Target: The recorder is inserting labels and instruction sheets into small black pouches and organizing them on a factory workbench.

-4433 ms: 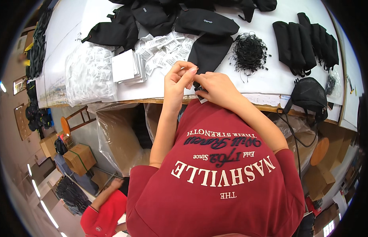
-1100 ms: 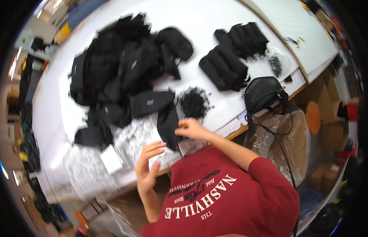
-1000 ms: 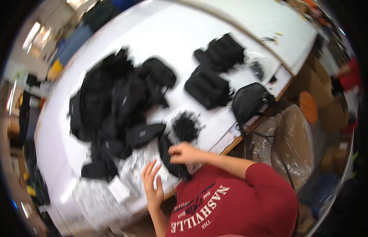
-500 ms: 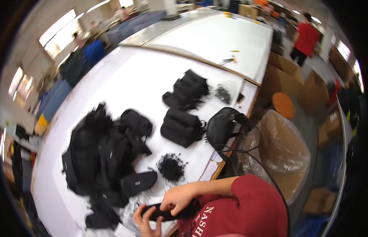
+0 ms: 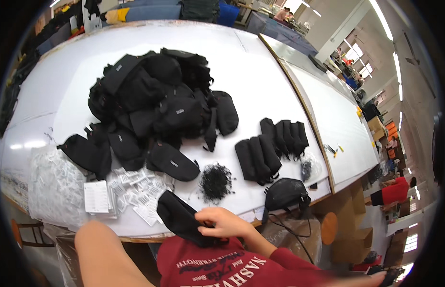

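Note:
My right hand [image 5: 226,223] grips a black fabric pouch [image 5: 180,219] at the near edge of the white table [image 5: 260,76], close to my red shirt. Only my left arm [image 5: 105,258] shows, low on the left; its hand is hidden. Just beyond the pouch lie a small heap of black cord pieces [image 5: 215,182] and scattered small white packets [image 5: 136,191]. A big pile of black pouches [image 5: 155,105] covers the middle of the table.
Two rows of stacked black pouches [image 5: 260,158] [image 5: 285,136] stand to the right. A black bag [image 5: 284,193] sits at the table edge over cardboard boxes [image 5: 323,229]. Clear plastic bags [image 5: 50,186] and a white card [image 5: 96,196] lie left. A person in red [image 5: 394,191] is far right.
Both hands were together at the table edge; now my right hand holds a black pouch drawn toward my chest. The view has swung up across the table, and my left hand has dropped from sight.

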The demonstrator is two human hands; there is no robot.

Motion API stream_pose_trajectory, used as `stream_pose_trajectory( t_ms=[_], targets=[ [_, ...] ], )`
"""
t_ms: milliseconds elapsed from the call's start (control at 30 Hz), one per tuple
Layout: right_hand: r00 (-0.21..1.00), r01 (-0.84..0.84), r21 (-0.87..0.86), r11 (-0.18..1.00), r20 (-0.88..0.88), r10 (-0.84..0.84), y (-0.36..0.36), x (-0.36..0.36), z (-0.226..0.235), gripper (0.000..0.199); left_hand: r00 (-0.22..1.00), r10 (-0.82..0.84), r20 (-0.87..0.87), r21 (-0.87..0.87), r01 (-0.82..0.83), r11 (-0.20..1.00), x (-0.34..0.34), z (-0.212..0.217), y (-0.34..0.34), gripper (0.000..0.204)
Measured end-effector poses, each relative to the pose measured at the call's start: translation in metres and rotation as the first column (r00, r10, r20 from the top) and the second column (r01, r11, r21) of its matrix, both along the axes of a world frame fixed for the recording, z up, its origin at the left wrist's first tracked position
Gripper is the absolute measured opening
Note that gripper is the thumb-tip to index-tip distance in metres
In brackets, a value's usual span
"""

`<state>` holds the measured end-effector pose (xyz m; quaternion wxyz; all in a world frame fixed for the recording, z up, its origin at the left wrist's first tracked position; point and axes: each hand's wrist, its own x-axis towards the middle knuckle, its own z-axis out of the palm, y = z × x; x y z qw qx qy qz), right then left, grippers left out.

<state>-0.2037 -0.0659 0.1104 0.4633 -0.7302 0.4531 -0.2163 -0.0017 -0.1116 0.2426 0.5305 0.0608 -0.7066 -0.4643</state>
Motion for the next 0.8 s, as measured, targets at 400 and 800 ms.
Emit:
stream_pose_trajectory(
  t_ms=[400,800],
  targets=[
    [1.0,0.005,-0.01,1.0,-0.007,-0.005,0.014,0.009,-0.008,0.02,0.892,-0.448,-0.062,-0.239,0.422,0.874,0.004,0.026,-0.034,0.044],
    [0.997,0.078,-0.062,0.995,0.022,-0.077,0.008,-0.002,-0.018,0.02,0.4,-0.916,-0.036,-0.279,0.876,0.394,-0.023,0.048,-0.05,0.056]
  ],
)
